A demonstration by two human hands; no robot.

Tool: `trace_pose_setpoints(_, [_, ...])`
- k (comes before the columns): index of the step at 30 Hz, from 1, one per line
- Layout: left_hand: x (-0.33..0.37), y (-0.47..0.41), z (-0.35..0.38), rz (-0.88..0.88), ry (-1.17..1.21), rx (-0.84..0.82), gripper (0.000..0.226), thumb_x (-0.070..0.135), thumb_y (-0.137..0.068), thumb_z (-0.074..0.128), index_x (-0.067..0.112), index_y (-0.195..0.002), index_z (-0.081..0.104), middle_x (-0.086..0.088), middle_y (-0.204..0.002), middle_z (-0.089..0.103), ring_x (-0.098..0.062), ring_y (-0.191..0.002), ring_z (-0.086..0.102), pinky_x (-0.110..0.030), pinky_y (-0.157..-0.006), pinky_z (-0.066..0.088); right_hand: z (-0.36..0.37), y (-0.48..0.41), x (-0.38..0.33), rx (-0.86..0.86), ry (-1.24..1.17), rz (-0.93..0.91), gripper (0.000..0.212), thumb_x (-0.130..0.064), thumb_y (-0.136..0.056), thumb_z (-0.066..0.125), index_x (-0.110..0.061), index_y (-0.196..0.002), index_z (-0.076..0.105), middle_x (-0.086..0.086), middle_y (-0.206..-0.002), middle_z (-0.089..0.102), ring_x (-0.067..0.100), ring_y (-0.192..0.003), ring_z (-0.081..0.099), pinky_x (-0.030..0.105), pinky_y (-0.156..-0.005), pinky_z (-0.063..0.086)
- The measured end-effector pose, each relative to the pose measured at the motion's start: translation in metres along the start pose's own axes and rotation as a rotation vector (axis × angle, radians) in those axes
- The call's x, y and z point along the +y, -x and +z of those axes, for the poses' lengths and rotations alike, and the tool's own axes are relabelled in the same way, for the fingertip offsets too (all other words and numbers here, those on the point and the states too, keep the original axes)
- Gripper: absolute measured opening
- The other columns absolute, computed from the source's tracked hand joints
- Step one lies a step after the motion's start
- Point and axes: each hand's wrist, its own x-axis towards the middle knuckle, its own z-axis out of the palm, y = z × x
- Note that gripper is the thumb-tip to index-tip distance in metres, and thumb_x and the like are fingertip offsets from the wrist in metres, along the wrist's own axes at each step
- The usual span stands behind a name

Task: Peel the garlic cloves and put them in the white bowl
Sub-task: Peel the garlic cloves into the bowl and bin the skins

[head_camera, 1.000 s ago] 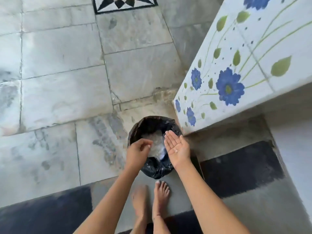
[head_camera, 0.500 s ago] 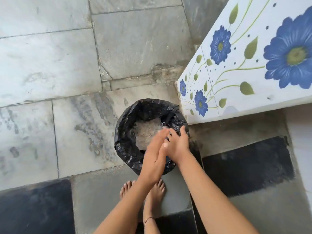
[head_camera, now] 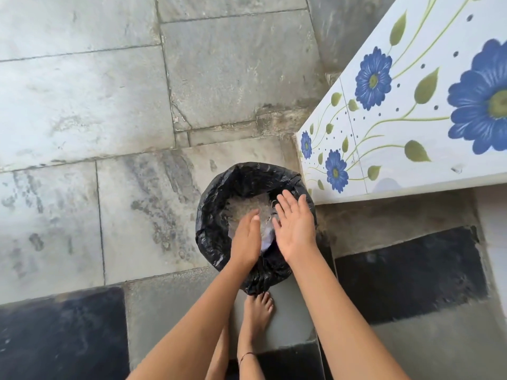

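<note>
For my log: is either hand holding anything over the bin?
No, the left hand and right hand are both open, fingers straight, holding nothing.

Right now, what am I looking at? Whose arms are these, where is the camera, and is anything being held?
No machine here: these are a person's bare arms, filmed by one camera worn on the head, looking down. The left hand and right hand hover over a black-lined bin, fingers straight, holding nothing. Pale papery scraps lie inside it. The bin stands on a grey stone floor, beside a white ledge painted with blue flowers. A bare foot shows below.
</note>
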Motion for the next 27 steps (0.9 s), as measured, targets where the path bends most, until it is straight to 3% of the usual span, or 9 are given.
trace_pose_setpoints(6, [0.034, 0.030, 0.005, 0.341, 0.465, -0.166, 0.040, 0.044, -0.097, 0.026, 0.040, -0.132, 0.044, 0.013, -0.148, 0.039, -0.001, -0.135, 0.035, -0.023, -0.111, 0.031, -0.007, 0.001, 0.009, 0.000, 0.397, 0.062, 0.051, -0.047, -0.103, 0.020, -0.018, -0.134, 0.049, -0.003, -0.131, 0.051, 0.014, -0.124, 0.047, 0.017, -0.084, 0.038])
trace_pose_setpoints(9, [-0.001, 0.003, -0.001, 0.014, 0.625, -0.111, 0.043, 0.037, -0.102, 0.028, 0.017, -0.131, 0.052, -0.005, -0.130, 0.058, -0.012, -0.112, 0.057, -0.022, -0.092, 0.048, -0.005, -0.005, 0.002, -0.018, 0.324, 0.086, 0.051, -0.049, -0.102, 0.019, -0.020, -0.110, 0.060, 0.005, -0.133, 0.056, 0.017, -0.108, 0.059, 0.030, -0.093, 0.043])
trace_pose_setpoints(12, [-0.017, -0.020, -0.006, -0.356, 0.470, 0.005, 0.050, 0.038, -0.103, 0.025, 0.008, -0.137, 0.046, -0.010, -0.142, 0.047, -0.023, -0.124, 0.047, -0.034, -0.100, 0.039, -0.005, -0.004, 0.002, -0.020, 0.260, -0.006, 0.052, -0.047, -0.102, 0.018, -0.019, -0.113, 0.060, 0.001, -0.124, 0.062, 0.017, -0.120, 0.054, 0.035, -0.110, 0.033])
trace_pose_setpoints(14, [-0.015, -0.030, -0.010, -0.381, 0.426, 0.009, 0.047, 0.036, -0.103, 0.026, 0.008, -0.133, 0.049, -0.009, -0.142, 0.046, -0.023, -0.126, 0.045, -0.036, -0.103, 0.036, -0.013, -0.008, 0.005, -0.002, 0.194, -0.047, 0.053, -0.045, -0.102, 0.016, -0.017, -0.121, 0.057, 0.001, -0.125, 0.061, 0.015, -0.122, 0.052, 0.031, -0.109, 0.032])
trace_pose_setpoints(17, [0.004, -0.020, -0.006, -0.099, 0.331, -0.030, 0.036, 0.032, -0.103, 0.030, 0.017, -0.120, 0.058, -0.003, -0.131, 0.056, -0.015, -0.117, 0.052, -0.029, -0.101, 0.040, -0.017, -0.007, 0.015, 0.041, 0.164, 0.014, 0.055, -0.048, -0.102, 0.015, -0.018, -0.135, 0.048, 0.001, -0.141, 0.049, 0.014, -0.132, 0.041, 0.029, -0.109, 0.029])
trace_pose_setpoints(20, [0.004, 0.003, 0.000, 0.370, 0.084, -0.064, 0.041, 0.033, -0.101, 0.032, 0.019, -0.133, 0.052, 0.007, -0.136, 0.052, -0.001, -0.128, 0.043, -0.015, -0.108, 0.029, -0.011, -0.005, 0.018, 0.071, -0.005, 0.089, 0.059, -0.050, -0.101, 0.019, -0.013, -0.143, 0.038, 0.010, -0.149, 0.038, 0.024, -0.138, 0.035, 0.040, -0.116, 0.024])
trace_pose_setpoints(22, [-0.017, 0.006, 0.005, 0.458, -0.086, -0.234, 0.051, 0.040, -0.099, 0.024, 0.019, -0.142, 0.041, 0.005, -0.148, 0.040, -0.003, -0.140, 0.027, -0.021, -0.116, 0.015, -0.006, 0.001, 0.012, 0.072, -0.122, 0.128, 0.064, -0.053, -0.100, 0.020, -0.010, -0.146, 0.032, 0.015, -0.152, 0.033, 0.030, -0.140, 0.030, 0.045, -0.116, 0.021])
trace_pose_setpoints(25, [-0.028, 0.009, -0.012, 0.083, -0.153, -0.204, 0.050, 0.046, -0.102, 0.017, 0.029, -0.147, 0.028, 0.006, -0.158, 0.016, -0.007, -0.146, 0.007, -0.027, -0.116, 0.001, 0.002, 0.023, -0.003, 0.058, -0.136, 0.179, 0.067, -0.060, -0.097, 0.017, -0.017, -0.147, 0.032, 0.010, -0.155, 0.027, 0.029, -0.143, 0.023, 0.043, -0.115, 0.018])
trace_pose_setpoints(27, [-0.012, 0.024, -0.026, 0.031, -0.060, -0.132, 0.046, 0.040, -0.103, 0.021, 0.026, -0.146, 0.033, 0.007, -0.155, 0.023, -0.007, -0.144, 0.013, -0.023, -0.115, 0.006, 0.003, 0.044, -0.014, 0.071, -0.092, 0.148, 0.065, -0.057, -0.098, 0.015, -0.017, -0.147, 0.033, 0.007, -0.153, 0.031, 0.025, -0.143, 0.025, 0.040, -0.114, 0.017])
